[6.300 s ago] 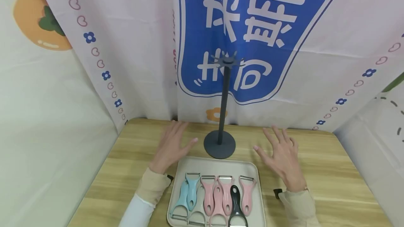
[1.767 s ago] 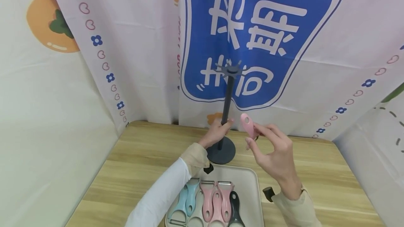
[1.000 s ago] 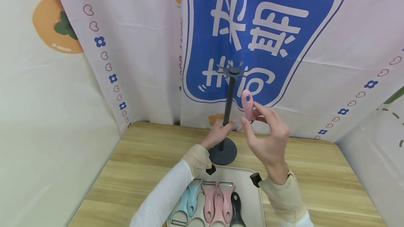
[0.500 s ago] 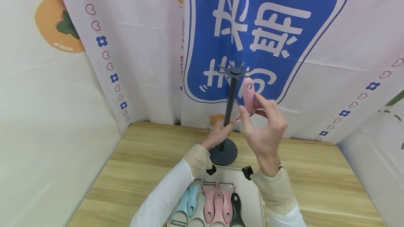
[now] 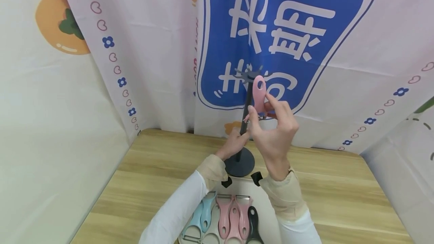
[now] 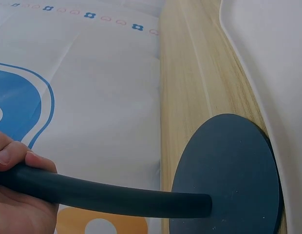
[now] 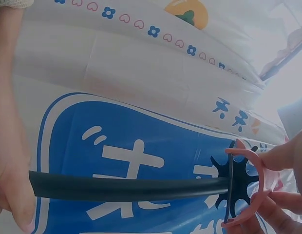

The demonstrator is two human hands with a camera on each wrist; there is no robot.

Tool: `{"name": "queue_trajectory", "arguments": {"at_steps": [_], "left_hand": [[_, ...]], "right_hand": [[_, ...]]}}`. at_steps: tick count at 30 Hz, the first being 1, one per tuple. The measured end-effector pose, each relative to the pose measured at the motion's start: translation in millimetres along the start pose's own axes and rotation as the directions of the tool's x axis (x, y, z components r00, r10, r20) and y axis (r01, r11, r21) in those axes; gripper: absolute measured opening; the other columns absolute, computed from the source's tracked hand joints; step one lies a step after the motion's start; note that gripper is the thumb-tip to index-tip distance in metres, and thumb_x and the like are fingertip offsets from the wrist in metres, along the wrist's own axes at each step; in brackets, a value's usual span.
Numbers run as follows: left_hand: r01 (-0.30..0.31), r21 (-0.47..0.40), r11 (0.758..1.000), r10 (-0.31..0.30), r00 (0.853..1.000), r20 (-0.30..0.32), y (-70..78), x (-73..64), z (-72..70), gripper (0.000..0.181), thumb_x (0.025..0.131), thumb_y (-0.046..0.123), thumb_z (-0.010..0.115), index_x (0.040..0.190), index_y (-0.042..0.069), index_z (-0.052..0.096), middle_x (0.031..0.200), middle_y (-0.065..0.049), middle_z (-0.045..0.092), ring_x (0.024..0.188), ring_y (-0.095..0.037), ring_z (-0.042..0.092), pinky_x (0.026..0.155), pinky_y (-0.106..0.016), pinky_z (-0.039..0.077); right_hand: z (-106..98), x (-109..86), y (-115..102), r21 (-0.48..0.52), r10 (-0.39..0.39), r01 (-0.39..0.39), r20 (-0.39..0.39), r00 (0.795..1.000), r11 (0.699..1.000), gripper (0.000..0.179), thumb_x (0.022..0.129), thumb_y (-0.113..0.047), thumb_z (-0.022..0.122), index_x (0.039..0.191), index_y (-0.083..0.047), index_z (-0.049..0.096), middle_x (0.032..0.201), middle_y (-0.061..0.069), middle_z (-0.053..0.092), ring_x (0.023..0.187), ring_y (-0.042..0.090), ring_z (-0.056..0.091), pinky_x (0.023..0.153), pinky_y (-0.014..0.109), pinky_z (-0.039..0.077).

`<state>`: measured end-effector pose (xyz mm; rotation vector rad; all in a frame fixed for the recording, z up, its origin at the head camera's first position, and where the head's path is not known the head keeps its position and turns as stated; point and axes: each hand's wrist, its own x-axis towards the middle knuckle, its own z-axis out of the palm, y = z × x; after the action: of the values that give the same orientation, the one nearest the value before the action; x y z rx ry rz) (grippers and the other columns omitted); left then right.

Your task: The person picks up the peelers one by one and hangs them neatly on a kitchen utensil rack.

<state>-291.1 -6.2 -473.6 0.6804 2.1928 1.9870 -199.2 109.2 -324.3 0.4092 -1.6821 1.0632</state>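
My right hand (image 5: 275, 129) pinches a pink peeler (image 5: 259, 93) by its head end, thumb on one side and fingers on the other. The peeler's handle points up, and the hole near its end lies just under the hooked top (image 5: 250, 75) of a dark stand. Whether handle and hooks touch, I cannot tell. In the right wrist view the peeler's blade frame (image 7: 260, 183) faces the camera, in front of the hooks. My left hand (image 5: 234, 144) grips the stand's pole (image 6: 117, 195) low down, above its round base (image 5: 240, 163).
A pale tray (image 5: 266, 206) in front of the base holds blue, grey, pink and black peelers (image 5: 234, 221), partly hidden by my left sleeve. Wooden tabletop (image 5: 339, 191) spreads to both sides. A printed cloth (image 5: 162, 97) hangs right behind the stand.
The pink peeler has left the tray's right side in my right hand and risen up and left to the hooks. My left hand has taken hold of the pole and stays there.
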Motion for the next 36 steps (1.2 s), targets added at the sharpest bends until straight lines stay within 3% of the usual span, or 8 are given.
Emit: {"name": "queue_trajectory", "arguments": {"at_steps": [14,21,24,36], "left_hand": [[0.009,-0.022,1.0,-0.009,1.0,0.012,0.6,0.1,1.0,0.055,0.11,0.038,0.055,0.061,0.015,0.045,0.054,0.006,0.037,0.048,-0.011,0.029,0.05,-0.027,0.025],[-0.048,-0.039,0.998,0.049,0.999,0.021,-1.0,0.4,-0.1,0.057,0.111,0.035,0.054,0.059,0.015,0.043,0.053,0.007,0.036,0.048,-0.011,0.027,0.05,-0.027,0.024],[-0.047,-0.035,0.998,0.048,0.999,0.019,0.3,0.4,-0.1,0.058,0.111,0.036,0.055,0.059,0.015,0.043,0.053,0.007,0.036,0.048,-0.011,0.028,0.05,-0.027,0.025],[-0.092,-0.045,0.995,0.094,0.995,0.039,-4.3,0.4,-0.1,0.059,0.113,0.033,0.052,0.059,0.013,0.041,0.051,0.006,0.033,0.045,-0.012,0.025,0.048,-0.028,0.025]], "right_hand": [[6,0.7,8,-0.035,0.011,-0.01,0.023,1.0,0.999,0.044,0.088,-0.018,0.087,0.126,-0.001,0.075,0.094,0.019,0.074,0.083,0.03,0.072,0.077,0.017,0.055],[10,0.2,11,-0.038,0.01,-0.009,0.033,0.999,0.999,0.045,0.087,-0.019,0.089,0.125,0.0,0.075,0.095,0.018,0.075,0.083,0.029,0.072,0.071,0.038,0.062],[12,0.3,11,-0.031,0.016,-0.015,0.036,0.999,0.999,0.046,0.086,-0.019,0.09,0.125,0.0,0.074,0.096,0.018,0.075,0.083,0.029,0.073,0.07,0.046,0.063],[17,-2.0,18,-0.021,0.02,-0.019,0.039,0.999,1.0,0.043,0.086,-0.02,0.091,0.12,0.001,0.075,0.092,0.017,0.075,0.082,0.029,0.072,0.072,0.048,0.063]]}}
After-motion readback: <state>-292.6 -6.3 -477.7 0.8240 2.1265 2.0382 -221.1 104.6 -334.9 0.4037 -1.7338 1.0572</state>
